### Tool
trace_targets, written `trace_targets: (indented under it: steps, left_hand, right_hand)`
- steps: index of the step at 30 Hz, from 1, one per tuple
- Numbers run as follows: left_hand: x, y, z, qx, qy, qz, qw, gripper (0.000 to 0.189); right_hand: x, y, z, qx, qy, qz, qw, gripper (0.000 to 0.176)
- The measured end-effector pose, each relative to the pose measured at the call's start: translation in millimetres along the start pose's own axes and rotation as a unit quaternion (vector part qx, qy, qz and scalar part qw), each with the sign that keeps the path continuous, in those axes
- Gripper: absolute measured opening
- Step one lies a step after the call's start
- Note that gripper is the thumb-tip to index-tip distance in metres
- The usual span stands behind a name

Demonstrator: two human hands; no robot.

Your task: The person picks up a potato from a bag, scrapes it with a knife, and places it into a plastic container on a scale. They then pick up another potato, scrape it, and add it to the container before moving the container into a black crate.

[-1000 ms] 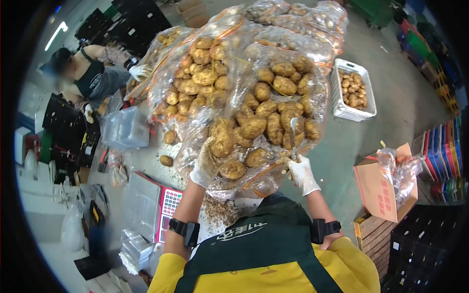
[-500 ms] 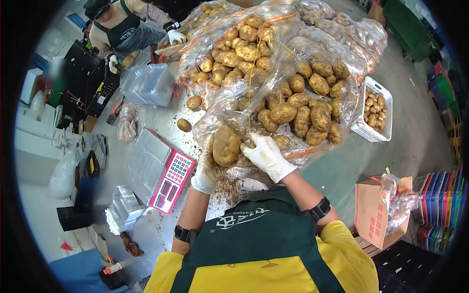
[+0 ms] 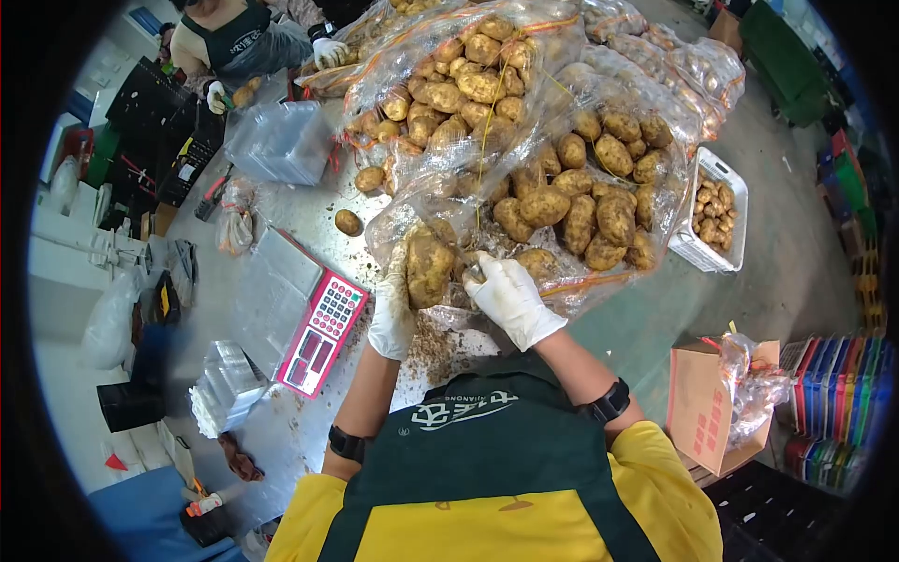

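Potato: large, stands nearly upright at the torn mouth of a clear sack of potatoes.
Left hand: gloved; fingers reach up the potato's left side from below, grasping it.
Right hand: gloved, curled; fingertips touch the potato's right side; cannot tell whether they grip anything.
Scale: red keypad, just left of the left hand.

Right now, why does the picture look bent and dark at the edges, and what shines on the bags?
Head view: a fisheye lens bends the scene inside a black rim; light glares off the clear plastic potato sacks; the brown potato in the white-gloved left hand looks sharp.
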State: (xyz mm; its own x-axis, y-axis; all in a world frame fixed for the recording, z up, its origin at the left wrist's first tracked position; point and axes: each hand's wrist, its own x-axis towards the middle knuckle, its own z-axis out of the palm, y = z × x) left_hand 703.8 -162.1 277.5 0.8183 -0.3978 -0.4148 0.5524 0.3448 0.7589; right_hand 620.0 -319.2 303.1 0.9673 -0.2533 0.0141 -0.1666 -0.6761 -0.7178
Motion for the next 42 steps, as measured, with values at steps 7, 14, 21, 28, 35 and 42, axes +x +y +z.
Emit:
trace_targets:
  steps: [7,14,21,28,35,42]
  left_hand:
    - [1,-3,7,0.002,0.064,0.102,0.993,0.035]
    - [2,-3,2,0.07,0.095,0.149,0.982,0.034]
    - [7,-9,-17,0.217,0.087,0.236,0.943,0.036]
    - [-3,12,12,-0.014,0.122,0.029,0.992,0.044]
    - [12,6,-15,-0.149,-0.001,-0.123,0.981,0.05]
    - [7,8,0,-0.145,0.072,-0.052,0.985,0.045]
  right_hand:
    - [0,8,6,0.025,-0.035,-0.012,0.999,0.023]
    - [-6,-7,0,-0.007,-0.091,-0.008,0.996,0.026]
    - [-1,1,3,0.041,-0.05,-0.005,0.998,0.024]
    - [9,0,-19,0.096,-0.074,0.1,0.988,0.023]
    - [-16,-17,6,-0.017,-0.075,-0.05,0.996,0.025]
    - [-14,-6,18,-0.015,-0.051,-0.042,0.998,0.03]
